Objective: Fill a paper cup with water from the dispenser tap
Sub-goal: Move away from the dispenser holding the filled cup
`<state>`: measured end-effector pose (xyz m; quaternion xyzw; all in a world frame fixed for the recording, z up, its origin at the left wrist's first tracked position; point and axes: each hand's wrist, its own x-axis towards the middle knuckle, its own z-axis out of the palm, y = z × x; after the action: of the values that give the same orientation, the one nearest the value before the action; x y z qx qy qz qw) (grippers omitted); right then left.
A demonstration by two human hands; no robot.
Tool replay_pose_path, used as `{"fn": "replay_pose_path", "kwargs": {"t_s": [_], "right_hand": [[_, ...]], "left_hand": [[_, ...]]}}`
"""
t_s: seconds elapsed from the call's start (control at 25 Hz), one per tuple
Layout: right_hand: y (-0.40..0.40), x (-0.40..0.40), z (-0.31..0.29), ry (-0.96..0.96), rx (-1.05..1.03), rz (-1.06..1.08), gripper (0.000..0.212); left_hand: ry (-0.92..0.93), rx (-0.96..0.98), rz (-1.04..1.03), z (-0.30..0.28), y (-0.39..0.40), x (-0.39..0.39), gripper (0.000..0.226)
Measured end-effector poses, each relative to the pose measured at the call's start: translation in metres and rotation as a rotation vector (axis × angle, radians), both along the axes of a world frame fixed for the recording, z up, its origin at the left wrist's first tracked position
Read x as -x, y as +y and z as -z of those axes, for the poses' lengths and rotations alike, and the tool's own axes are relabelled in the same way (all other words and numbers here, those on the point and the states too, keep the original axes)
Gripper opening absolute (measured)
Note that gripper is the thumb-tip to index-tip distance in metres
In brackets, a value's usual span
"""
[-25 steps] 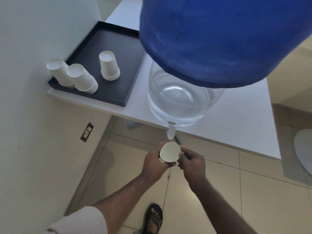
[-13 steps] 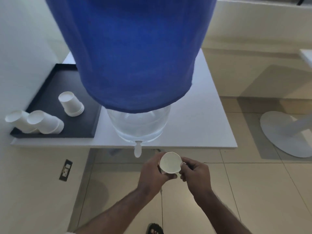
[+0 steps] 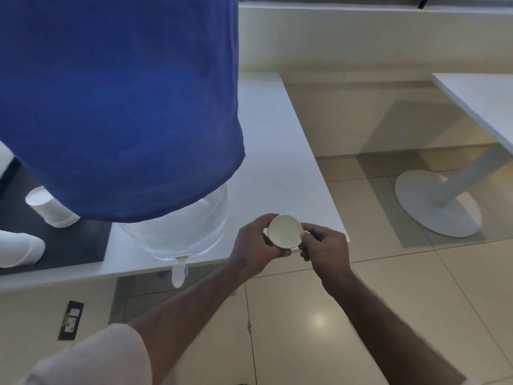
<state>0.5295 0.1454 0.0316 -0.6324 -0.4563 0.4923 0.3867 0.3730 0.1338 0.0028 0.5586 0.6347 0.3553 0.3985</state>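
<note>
White paper cup [image 3: 285, 232]: centre of frame, mouth facing up at the camera, held over the front edge of the table; looks empty, no water seen in it.
Left hand [image 3: 254, 250]: fingers curled round the cup's left wall, gripping it.
Right hand [image 3: 323, 250]: fingertips pinched on the cup's right rim, steadying it; both hands closed on the one cup.
Tap [image 3: 178, 273]: small pale spout hanging off the base of the clear water jar [image 3: 177, 232], lower centre-left, just past the table edge, pointing down.
Key relation: tap lies to the left of the cup and lower in the frame, well apart from it. Cup's long axis is near vertical, which suits the downward spout. Left hand is the nearer one to the tap; my guess is it carries the cup across and under while the right goes to the tap lever.
Progress: filling not yet begun, cup not under the spout.
Blue cloth cover [image 3: 111, 107]: drapes the upper jar, fills the upper left of frame.
Table [image 3: 277, 162]: white, smooth top; black tray [image 3: 69, 245] at left edge with stacks of spare cups [image 3: 51, 208].
Room: glossy beige floor tiles [image 3: 361, 315], wall socket [image 3: 70, 319] lower left, second white table with round pedestal base [image 3: 435, 202] at right.
Risk: thin cup walls may buckle if squeezed once heavy with water.
</note>
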Motion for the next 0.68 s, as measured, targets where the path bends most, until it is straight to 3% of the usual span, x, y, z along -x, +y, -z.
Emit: {"fn": "replay_pose_path", "kwargs": {"t_s": [0.28, 0.68], "right_hand": [[0.046, 0.002, 0.023, -0.021, 0.049, -0.005, 0.023], [0.056, 0.003, 0.057, -0.072, 0.1, 0.0, 0.026]], "left_hand": [[0.027, 0.08, -0.015, 0.016, 0.045, -0.004, 0.063], [0.023, 0.153, 0.0, 0.035, 0.047, -0.009, 0.06]]}}
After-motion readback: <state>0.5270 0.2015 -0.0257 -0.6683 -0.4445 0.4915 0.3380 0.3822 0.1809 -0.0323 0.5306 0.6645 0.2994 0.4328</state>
